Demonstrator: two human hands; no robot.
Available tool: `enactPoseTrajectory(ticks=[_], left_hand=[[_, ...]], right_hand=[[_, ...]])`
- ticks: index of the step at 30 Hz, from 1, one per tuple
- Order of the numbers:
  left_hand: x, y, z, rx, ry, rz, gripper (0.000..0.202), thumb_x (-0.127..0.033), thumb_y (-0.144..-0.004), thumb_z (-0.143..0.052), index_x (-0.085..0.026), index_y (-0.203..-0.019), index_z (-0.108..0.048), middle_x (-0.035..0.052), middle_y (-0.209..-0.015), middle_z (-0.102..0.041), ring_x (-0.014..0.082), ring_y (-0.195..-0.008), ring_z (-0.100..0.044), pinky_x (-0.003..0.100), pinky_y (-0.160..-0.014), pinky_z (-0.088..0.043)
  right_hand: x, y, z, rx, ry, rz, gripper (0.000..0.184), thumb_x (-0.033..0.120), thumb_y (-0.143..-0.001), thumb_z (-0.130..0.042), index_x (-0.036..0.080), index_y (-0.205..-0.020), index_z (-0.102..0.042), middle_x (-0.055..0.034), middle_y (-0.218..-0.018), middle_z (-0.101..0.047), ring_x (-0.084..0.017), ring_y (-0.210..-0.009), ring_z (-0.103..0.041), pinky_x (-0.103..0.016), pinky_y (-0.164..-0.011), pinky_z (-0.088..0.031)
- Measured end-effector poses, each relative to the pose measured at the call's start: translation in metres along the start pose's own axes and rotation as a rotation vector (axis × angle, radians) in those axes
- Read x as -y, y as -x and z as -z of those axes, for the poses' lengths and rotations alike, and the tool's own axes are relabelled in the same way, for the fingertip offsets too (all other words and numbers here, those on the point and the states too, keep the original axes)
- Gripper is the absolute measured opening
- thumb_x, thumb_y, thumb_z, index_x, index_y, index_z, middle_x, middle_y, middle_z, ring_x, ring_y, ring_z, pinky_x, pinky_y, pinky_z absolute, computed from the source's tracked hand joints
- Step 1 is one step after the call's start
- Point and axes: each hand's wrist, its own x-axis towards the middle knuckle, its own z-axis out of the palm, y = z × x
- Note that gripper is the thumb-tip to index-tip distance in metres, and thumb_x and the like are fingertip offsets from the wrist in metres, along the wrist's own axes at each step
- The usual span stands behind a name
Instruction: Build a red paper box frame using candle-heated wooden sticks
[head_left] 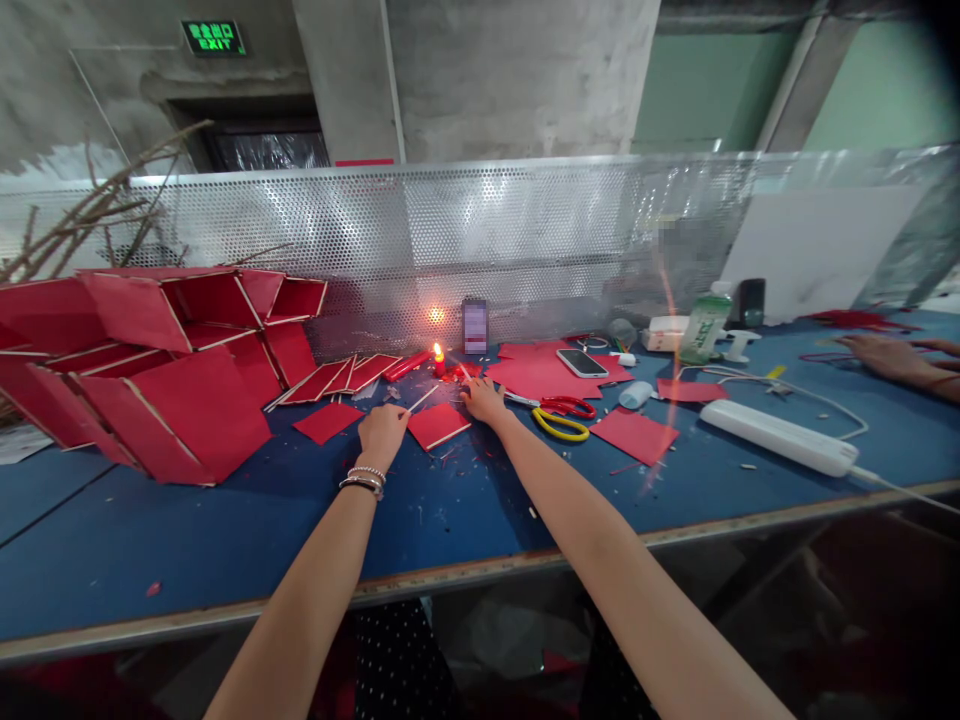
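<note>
My left hand (382,431), with bead bracelets on the wrist, is closed on a thin wooden stick (422,399) that points up and right toward a lit red candle (439,360). My right hand (484,400) rests with curled fingers at the upper right corner of a small red paper square (437,424) on the blue table (225,530); whether it holds anything I cannot make out. Another red square (327,421) lies left of my left hand.
Large red paper-and-stick boxes (150,370) stand at the left. Red and yellow scissors (559,415), a phone (582,363), a white power strip (780,437), a green bottle (703,326) and red sheets lie to the right. Another person's hand (892,357) rests at far right. A perforated metal screen (525,240) runs behind.
</note>
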Motion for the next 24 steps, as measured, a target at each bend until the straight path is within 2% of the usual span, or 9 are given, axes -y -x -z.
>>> enactPoseTrajectory(ticks=[4,10,18,24], left_hand=[[0.0001,0.0010,-0.0004,-0.003,-0.035,-0.018,0.032,-0.038,-0.083,-0.045,-0.027,-0.095,-0.072,0.0122,-0.093,-0.070,0.0267,-0.088,-0.063,0.032,-0.068,-0.046],[-0.0003,0.0024,0.0007,0.000,-0.043,-0.041,0.031,-0.038,-0.083,-0.045,-0.026,-0.095,-0.072,0.0118,-0.093,-0.070,0.0252,-0.088,-0.063,0.031,-0.070,-0.046],[-0.0042,0.0036,0.0046,0.033,-0.067,-0.031,0.031,-0.038,-0.083,-0.046,-0.027,-0.096,-0.072,0.0112,-0.095,-0.070,0.0248,-0.089,-0.063,0.030,-0.070,-0.046],[-0.0062,0.0053,0.0044,0.016,-0.092,-0.047,0.031,-0.036,-0.084,-0.045,-0.027,-0.095,-0.072,0.0111,-0.094,-0.070,0.0254,-0.089,-0.063,0.031,-0.070,-0.046]], right_hand=[[0.0002,0.0000,0.0001,-0.006,0.014,-0.010,0.039,0.035,-0.090,-0.037,0.019,-0.123,-0.050,-0.0114,-0.131,-0.049,-0.027,-0.123,-0.033,-0.054,-0.099,-0.026],[0.0000,0.0005,0.0002,-0.020,-0.002,-0.025,0.038,0.032,-0.089,-0.039,0.023,-0.124,-0.048,-0.0090,-0.129,-0.050,-0.026,-0.122,-0.036,-0.051,-0.099,-0.026],[0.0003,0.0016,0.0007,-0.056,0.002,-0.068,0.042,0.030,-0.085,-0.044,0.022,-0.126,-0.046,-0.0117,-0.127,-0.048,-0.030,-0.119,-0.037,-0.048,-0.096,-0.029],[0.0048,0.0049,0.0057,-0.109,-0.014,-0.008,0.041,0.021,-0.083,-0.043,0.025,-0.123,-0.048,-0.0096,-0.128,-0.046,-0.028,-0.117,-0.037,-0.045,-0.093,-0.032]])
